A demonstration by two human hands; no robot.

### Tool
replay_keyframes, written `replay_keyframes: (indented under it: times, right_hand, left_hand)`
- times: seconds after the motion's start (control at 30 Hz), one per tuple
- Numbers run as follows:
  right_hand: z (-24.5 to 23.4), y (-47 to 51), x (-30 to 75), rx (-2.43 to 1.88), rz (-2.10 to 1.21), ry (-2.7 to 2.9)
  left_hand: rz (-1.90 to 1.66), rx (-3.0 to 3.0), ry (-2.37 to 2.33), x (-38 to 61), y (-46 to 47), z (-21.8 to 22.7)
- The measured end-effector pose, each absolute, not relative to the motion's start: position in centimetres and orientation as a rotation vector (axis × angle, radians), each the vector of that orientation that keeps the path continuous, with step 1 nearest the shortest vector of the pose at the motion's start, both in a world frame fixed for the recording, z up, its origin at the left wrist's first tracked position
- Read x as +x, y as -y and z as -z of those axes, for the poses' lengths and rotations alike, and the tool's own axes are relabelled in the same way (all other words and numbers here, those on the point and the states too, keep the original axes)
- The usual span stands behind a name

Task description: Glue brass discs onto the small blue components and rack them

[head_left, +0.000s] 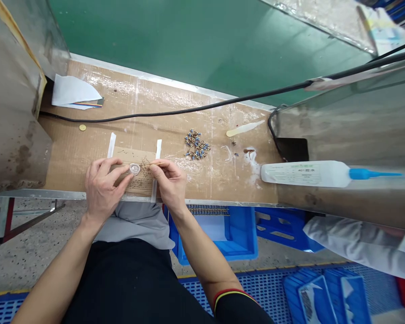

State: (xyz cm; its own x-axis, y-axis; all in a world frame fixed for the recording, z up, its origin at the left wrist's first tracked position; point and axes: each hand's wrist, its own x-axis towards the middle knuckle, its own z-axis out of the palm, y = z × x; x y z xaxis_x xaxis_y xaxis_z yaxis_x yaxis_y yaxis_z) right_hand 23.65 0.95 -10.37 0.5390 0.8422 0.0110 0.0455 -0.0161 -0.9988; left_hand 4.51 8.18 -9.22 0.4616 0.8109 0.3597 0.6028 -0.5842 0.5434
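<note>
My left hand (103,186) pinches a small clear round cap (134,169) between thumb and fingers, just above a taped-down cardboard patch (140,180) at the bench's near edge. My right hand (170,180) is closed in a pinch on a thin stick (150,165) whose tip reaches toward the cap. A pile of small blue and brass parts (197,145) lies to the right of my right hand, apart from both hands.
A white glue bottle with a blue nozzle (323,174) lies at the right. A black cable (189,110) crosses the cardboard-covered bench (87,148). White paper (74,92) sits far left, a flat wooden stick (244,128) behind the pile. Blue bins (229,236) stand below; another person's white sleeve (360,245) is at right.
</note>
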Motion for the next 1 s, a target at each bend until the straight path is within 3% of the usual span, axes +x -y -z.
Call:
replay_keyframes:
  times: [0.57, 1.0]
  right_hand:
    - [10.1, -0.8, 23.2, -1.459, -0.753, 0.893]
    - [10.8, 0.7, 22.1, -1.442, 0.111, 1.541]
  left_hand:
    - [-0.869, 2.390, -1.192, 4.5, -8.2, 9.2]
    - [-0.870, 2.389, -1.188, 4.6, -8.2, 9.2]
